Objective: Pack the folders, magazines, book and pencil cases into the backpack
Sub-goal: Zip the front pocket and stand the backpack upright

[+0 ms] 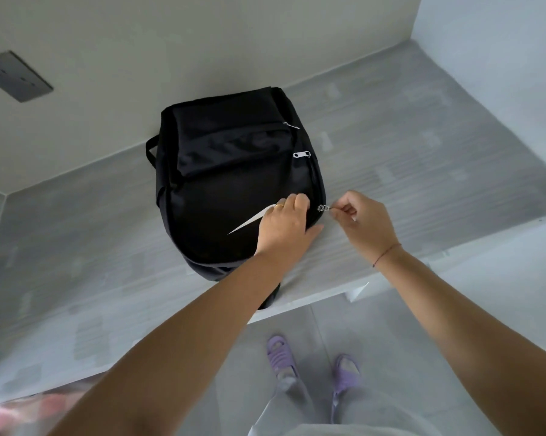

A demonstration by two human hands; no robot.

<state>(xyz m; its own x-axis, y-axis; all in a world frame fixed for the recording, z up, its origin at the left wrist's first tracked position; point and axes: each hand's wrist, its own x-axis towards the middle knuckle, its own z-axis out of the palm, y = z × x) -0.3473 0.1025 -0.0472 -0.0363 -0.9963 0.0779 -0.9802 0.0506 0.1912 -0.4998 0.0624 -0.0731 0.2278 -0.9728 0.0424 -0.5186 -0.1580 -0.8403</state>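
The zip pull [323,208] is pinched by the right hand [364,226]; the backpack [233,171], at the bench's [422,171] front edge, is gripped just left by the left hand [285,225].

No readable text, label, brand or number on backpack [233,171] or anywhere else in view

black backpack [233,171] lies flat on the counter, apparently nearly zipped.

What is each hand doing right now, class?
Left hand: closed, gripping the backpack fabric at its edge.
Right hand: closed, pinching the zipper pull.
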